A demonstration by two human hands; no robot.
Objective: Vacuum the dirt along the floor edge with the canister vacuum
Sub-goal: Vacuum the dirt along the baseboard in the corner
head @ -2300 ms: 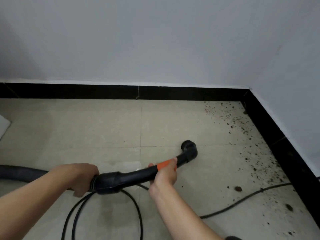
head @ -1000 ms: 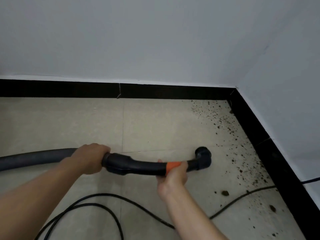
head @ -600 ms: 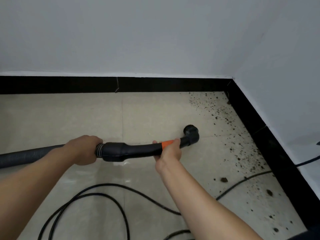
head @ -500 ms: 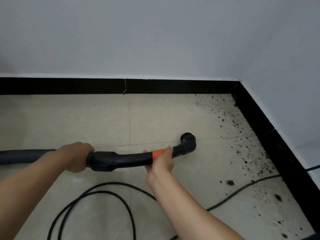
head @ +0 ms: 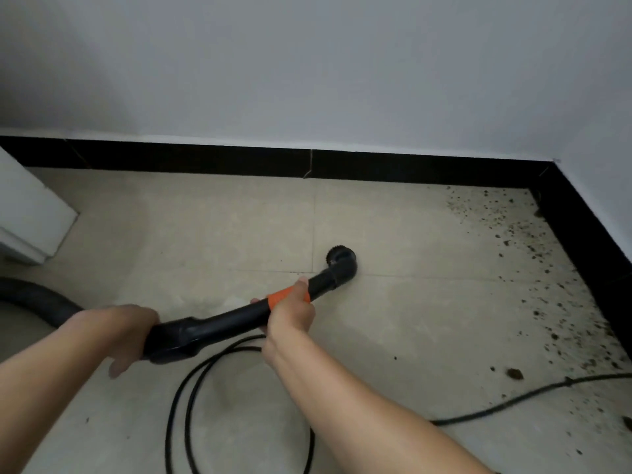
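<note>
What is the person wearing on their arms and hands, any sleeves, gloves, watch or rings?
Nothing that shows. The left forearm and right forearm are bare down to the frame's edge, with no sleeve or cuff in view. The left hand and right hand are ungloved. No watch, bracelet or ring is visible on the sides that face the camera.

Floor [head: 427, 319]: beige tiles, thin grout lines crossing near ctr of frame. Dirt [head: 513, 230] scattered down the right side, densest along the black skirting [head: 588, 254], thinning toward ctr; one bigger clump [head: 514, 373] at lower right, just above the cable. Black cable [head: 567, 382] lies on the tiles: double loop at btm ctr, then a single run out to the right edge. White box-like obj [head: 30, 217] stands on the floor at left edge.
</note>
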